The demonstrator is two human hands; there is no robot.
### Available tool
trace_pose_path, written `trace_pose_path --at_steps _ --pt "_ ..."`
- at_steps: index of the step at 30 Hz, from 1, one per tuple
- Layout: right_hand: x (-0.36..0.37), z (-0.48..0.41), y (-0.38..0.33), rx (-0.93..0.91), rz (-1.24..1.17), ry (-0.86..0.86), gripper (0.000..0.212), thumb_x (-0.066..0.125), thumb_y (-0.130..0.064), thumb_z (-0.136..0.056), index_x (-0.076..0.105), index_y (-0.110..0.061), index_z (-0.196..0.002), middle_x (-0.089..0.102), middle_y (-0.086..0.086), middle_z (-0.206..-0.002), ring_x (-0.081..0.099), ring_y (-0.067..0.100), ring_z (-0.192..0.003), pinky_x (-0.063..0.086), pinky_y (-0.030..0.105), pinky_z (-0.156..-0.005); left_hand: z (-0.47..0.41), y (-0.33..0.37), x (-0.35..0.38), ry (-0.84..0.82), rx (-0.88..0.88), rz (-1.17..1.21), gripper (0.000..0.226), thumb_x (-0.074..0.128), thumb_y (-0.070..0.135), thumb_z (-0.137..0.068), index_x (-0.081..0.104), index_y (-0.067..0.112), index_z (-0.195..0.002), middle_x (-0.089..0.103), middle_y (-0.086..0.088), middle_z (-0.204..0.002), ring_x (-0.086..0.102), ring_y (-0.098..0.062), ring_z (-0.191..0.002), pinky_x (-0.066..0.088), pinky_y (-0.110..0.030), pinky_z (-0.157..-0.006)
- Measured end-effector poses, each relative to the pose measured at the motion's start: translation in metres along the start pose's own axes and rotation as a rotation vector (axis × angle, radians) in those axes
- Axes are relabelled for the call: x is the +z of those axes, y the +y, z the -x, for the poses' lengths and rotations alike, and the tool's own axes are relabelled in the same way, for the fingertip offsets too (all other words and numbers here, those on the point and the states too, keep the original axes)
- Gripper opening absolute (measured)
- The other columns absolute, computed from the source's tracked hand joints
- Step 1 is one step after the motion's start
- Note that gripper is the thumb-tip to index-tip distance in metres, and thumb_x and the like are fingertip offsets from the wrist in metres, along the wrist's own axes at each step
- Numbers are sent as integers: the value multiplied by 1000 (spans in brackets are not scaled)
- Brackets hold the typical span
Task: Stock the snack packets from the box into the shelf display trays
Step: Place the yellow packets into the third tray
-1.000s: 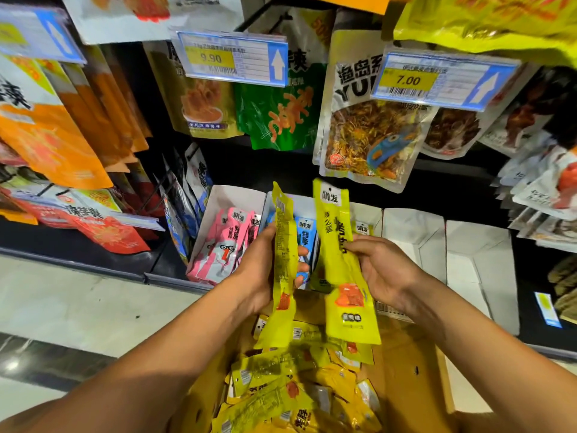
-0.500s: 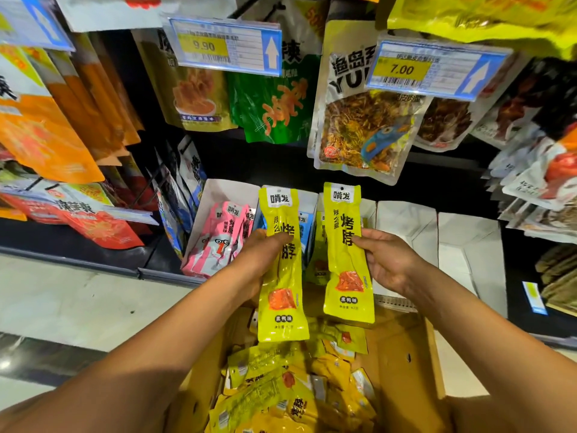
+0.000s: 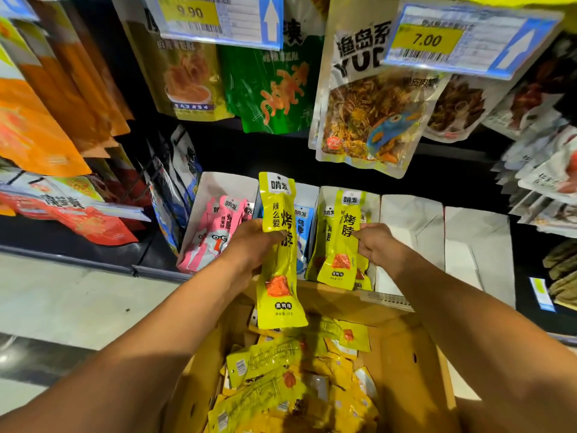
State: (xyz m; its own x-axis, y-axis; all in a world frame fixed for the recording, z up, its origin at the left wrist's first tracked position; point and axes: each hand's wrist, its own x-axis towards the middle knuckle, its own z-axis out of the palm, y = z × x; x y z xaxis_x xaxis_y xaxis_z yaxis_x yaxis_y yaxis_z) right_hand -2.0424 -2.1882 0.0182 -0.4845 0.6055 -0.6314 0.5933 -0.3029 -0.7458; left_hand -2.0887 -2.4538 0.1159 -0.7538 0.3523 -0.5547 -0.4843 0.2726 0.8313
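Observation:
My left hand (image 3: 253, 245) grips a long yellow snack packet (image 3: 279, 264) upright above the cardboard box (image 3: 402, 364), in front of the tray with blue packets (image 3: 303, 226). My right hand (image 3: 376, 243) pinches a second yellow packet (image 3: 342, 245) that stands inside a white display tray (image 3: 373, 201) among other yellow packets. The box below holds several loose yellow packets (image 3: 281, 379). To the left, a white tray holds pink packets (image 3: 215, 232).
Two white trays (image 3: 415, 232) stand to the right on the low black shelf. Hanging snack bags (image 3: 368, 120) and price tags (image 3: 462, 39) hang overhead. More bags crowd the left (image 3: 40, 120) and right (image 3: 549, 170) sides. Pale floor (image 3: 62, 301) lies at the left.
My right hand moved forward and set its yellow packet into the tray with the other yellow packets. My left hand lifted its packet a little higher.

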Motion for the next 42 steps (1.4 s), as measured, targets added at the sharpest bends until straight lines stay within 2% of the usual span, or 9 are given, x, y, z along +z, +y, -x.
trace_pose_path --at_steps 10,14,18,26,31,33,36,38,42 --pt "43 -65 31 -100 378 70 32 64 -7 -92 65 -9 -124 63 7 -98 57 24 -70 50 33 -71 -15 -8 0 11 29 6 16 69 14 -97 71 15 -113 78 -6 -107 74 -22 -92 54 -31 -71" --pt "43 -62 34 -162 493 121 35 77 -28 -87 69 -18 -119 68 4 -123 65 29 -110 49 29 -92 -17 -9 3 14 21 9 18 71 12 -96 71 14 -114 78 -6 -108 75 -26 -99 60 -46 -90" --pt "37 -59 31 -215 580 126 49 77 -33 -86 63 -15 -130 65 8 -131 62 30 -118 47 31 -95 -17 -10 2 13 16 12 17 70 12 -96 71 16 -113 78 -5 -107 75 -24 -98 60 -42 -87" --pt "17 -28 28 -305 621 78 47 79 -35 -84 63 -19 -125 65 0 -105 63 25 -107 48 28 -86 -12 -9 2 -6 33 -24 20 71 10 -95 69 11 -116 77 -9 -108 74 -27 -98 58 -34 -76" --pt "10 36 16 -570 620 -13 48 76 -33 -88 60 -22 -132 63 2 -122 62 20 -100 47 27 -81 -11 -9 7 9 33 -38 41 79 21 -90 65 13 -127 71 -10 -124 71 -26 -103 58 -35 -79" --pt "11 68 11 -663 565 -53 46 73 -35 -90 59 -27 -132 62 -1 -120 63 14 -84 51 29 -74 -8 -8 11 6 23 -44 30 77 21 -92 67 15 -120 74 -5 -111 73 -14 -85 57 -24 -65" --pt "17 117 8 -706 446 -161 47 69 -45 -90 56 -35 -134 61 -8 -122 67 10 -87 58 32 -74 0 -5 24 -3 5 -18 9 68 10 -97 65 18 -95 71 -2 -87 61 -1 -47 42 -15 -37" --pt "22 142 11 -704 503 -223 62 71 -58 -82 50 -41 -138 56 -14 -127 67 7 -91 59 36 -81 0 -8 31 12 11 18 10 65 5 -98 65 15 -98 66 1 -81 59 -6 -53 40 -18 -37" --pt "35 158 23 -643 796 -116 101 63 -77 -56 30 -48 -147 41 -16 -143 61 11 -111 55 43 -90 -10 -20 41 -11 -5 22 30 66 14 -94 66 22 -122 73 -4 -114 68 -24 -98 49 -25 -59"
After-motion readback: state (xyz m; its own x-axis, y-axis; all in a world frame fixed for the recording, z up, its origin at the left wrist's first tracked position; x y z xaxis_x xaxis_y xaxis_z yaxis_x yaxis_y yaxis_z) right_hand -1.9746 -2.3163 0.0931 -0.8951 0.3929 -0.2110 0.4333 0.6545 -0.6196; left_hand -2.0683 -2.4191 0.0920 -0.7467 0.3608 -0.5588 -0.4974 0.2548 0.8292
